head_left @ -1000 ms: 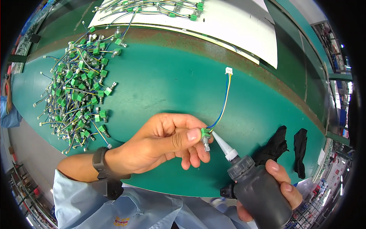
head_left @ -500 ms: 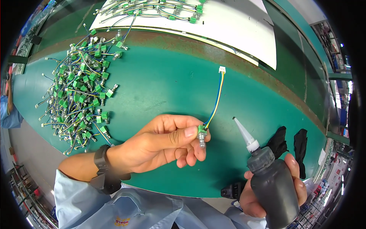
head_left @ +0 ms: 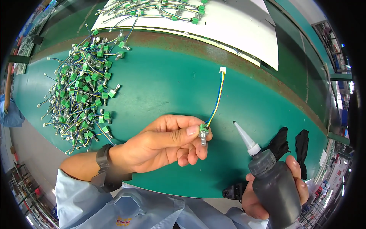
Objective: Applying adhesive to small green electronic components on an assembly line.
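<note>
Between thumb and fingers, my left hand pinches a small potentiometer with a green body and a metal shaft pointing toward me. From its far side a blue, yellow and white cable rises to a white plug. My right hand is wrapped round a dark squeeze bottle at the lower right. The bottle's translucent tapered nozzle tilts up and left, its dark tip apart from the potentiometer. To the left lies a heap of similar wired green potentiometers.
Beyond the green table's brown edge strip, a white board carries several more wired potentiometers. Two black cloth pieces lie right of the bottle. Another person's arm and blue sleeve show at the far left.
Almost nothing differs. The whole view has shifted very slightly, and both hands keep their hold on the potentiometer and the bottle.
</note>
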### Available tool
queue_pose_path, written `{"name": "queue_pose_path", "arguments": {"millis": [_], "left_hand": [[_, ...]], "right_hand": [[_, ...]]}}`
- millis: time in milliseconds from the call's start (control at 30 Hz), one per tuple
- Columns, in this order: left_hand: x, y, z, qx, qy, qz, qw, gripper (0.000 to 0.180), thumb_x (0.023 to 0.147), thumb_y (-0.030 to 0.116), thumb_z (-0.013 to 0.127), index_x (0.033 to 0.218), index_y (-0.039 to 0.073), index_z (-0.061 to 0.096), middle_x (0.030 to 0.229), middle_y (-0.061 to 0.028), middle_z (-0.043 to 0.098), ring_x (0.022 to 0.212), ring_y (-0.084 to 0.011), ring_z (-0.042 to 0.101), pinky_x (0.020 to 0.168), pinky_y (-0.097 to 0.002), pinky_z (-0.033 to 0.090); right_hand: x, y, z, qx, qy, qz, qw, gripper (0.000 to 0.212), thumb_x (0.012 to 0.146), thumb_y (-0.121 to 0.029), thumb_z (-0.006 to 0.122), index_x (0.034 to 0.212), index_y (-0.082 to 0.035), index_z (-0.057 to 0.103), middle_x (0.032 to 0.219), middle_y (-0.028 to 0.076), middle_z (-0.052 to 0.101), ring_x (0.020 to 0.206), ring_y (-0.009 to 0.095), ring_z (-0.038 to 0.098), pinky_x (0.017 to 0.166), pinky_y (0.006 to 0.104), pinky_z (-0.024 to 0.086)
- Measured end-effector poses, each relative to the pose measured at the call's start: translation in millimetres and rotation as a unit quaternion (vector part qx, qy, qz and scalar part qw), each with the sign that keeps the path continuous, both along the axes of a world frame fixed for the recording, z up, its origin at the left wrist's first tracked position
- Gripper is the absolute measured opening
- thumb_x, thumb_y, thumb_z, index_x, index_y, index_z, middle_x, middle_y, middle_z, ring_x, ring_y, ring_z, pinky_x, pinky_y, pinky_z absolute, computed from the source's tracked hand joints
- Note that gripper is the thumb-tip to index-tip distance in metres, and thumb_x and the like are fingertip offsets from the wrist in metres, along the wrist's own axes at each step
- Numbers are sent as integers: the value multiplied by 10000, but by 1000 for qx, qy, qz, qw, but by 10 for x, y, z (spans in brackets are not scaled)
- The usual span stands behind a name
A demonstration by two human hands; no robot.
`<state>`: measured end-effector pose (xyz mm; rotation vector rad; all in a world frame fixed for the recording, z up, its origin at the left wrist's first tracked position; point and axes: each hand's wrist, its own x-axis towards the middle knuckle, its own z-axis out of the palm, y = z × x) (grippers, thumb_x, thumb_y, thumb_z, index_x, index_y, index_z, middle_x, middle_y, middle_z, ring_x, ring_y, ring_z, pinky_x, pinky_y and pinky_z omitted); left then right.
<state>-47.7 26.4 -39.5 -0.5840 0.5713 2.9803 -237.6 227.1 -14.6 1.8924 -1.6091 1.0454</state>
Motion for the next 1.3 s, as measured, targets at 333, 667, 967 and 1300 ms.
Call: {"name": "queue_pose_path", "arguments": {"millis": [333, 667, 967, 1300], "left_hand": [[-6, 7, -2, -1, -8, 10, 1000, 269, 1020, 242, 500, 1101, -13, 523, 827, -70, 601, 676, -98, 599, 533, -184, 456], [3, -4, 61, -179, -7, 37, 983, 224, 1001, 183, 544, 1086, -22, 571, 849, -122, 686, 699, -127, 667, 564, -214, 536], [23, -120, 114, -821, 35, 45, 569, 228, 814, 27, 732, 1029, 0, 660, 910, -130, 700, 752, -224, 692, 618, -298, 552], [-66, -201, 30, -900, 68, 33, 430, 211, 788, -31, 690, 990, 20, 657, 1002, -114, 675, 977, -291, 632, 827, -381, 517]], "right_hand": [[15, 53, -47, -17, -59, -17, 998, 796, 988, -563, 289, 1383, 128, 248, 1409, 218, 284, 1105, 487, 549, 718, 380, 581], [173, -153, -40, -136, -199, -191, 951, 854, 962, -633, 329, 1373, 114, 277, 1362, 298, 415, 1081, 377, 588, 705, 312, 553], [-148, -199, -25, -154, -379, -140, 902, 779, 963, -595, 395, 1269, 119, 447, 1264, 328, 509, 714, 172, 616, 594, 183, 459], [-101, -347, 21, -118, -434, -84, 889, 633, 996, -455, 432, 1126, 156, 539, 885, 248, 669, 631, 156, 607, 561, 207, 474]]}}
